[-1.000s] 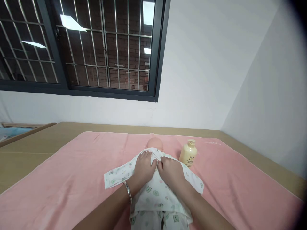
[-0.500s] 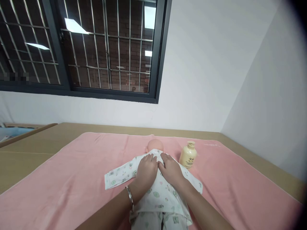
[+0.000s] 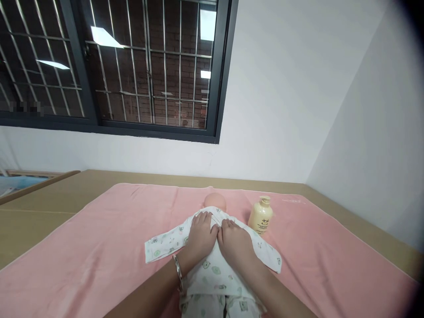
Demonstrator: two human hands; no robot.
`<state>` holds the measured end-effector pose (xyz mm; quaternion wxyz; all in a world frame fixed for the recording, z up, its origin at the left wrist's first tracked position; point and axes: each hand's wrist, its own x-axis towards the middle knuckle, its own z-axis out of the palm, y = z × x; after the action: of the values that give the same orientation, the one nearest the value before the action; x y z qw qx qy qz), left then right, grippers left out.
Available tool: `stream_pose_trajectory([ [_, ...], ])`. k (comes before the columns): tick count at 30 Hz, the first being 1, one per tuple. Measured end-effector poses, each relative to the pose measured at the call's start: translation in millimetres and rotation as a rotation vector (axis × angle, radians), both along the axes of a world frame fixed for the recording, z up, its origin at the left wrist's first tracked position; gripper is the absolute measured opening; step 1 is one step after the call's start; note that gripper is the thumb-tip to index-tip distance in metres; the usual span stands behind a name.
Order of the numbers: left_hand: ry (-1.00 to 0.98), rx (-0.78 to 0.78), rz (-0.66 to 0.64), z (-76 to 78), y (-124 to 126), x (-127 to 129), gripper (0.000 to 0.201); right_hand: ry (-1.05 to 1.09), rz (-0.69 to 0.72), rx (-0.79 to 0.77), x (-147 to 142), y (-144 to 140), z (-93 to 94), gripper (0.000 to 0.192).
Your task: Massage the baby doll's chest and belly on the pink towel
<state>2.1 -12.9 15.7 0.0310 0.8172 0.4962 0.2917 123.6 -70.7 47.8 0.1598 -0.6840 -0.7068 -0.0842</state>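
A baby doll, its bald head (image 3: pixel 215 201) toward the far side, lies on a pink blanket. It wears a white baby shirt (image 3: pixel 215 267) with small green prints, sleeves spread out to both sides, and matching trousers (image 3: pixel 203 307). On the upper middle of the shirt, my left hand (image 3: pixel 202 234) has its fingers bent into the cloth. Close beside it, my right hand (image 3: pixel 235 240) is curled on the cloth too, thumbs almost meeting. The fabric creases between them near the neckline. My fingertips are partly hidden. A silver bangle (image 3: pixel 178 267) circles my left wrist.
Right of the doll stands a pale yellow pump bottle (image 3: pixel 261 216). The pink blanket (image 3: pixel 82 247) covers much of a wooden surface (image 3: pixel 132 173). Behind rise a white wall (image 3: pixel 281 88) and a dark-framed window (image 3: pixel 159 130) with metal bars.
My fingers have curled in more, the right hand's most clearly. The shirt is creased and drawn up near the neckline, and its right sleeve has shifted slightly. The bottle stands in the same place.
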Motion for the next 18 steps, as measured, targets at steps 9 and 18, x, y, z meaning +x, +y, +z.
stream_pose_trajectory([
  [9, -0.043, 0.021, 0.018, -2.9, -3, 3, 0.043, 0.182, 0.058, 0.053, 14, 11, -7.5, 0.030],
  [18, -0.004, 0.050, 0.038, -0.4, -8, 4, 0.043, 0.390, 0.162, 0.097, 31, 33, -32.2, 0.047],
])
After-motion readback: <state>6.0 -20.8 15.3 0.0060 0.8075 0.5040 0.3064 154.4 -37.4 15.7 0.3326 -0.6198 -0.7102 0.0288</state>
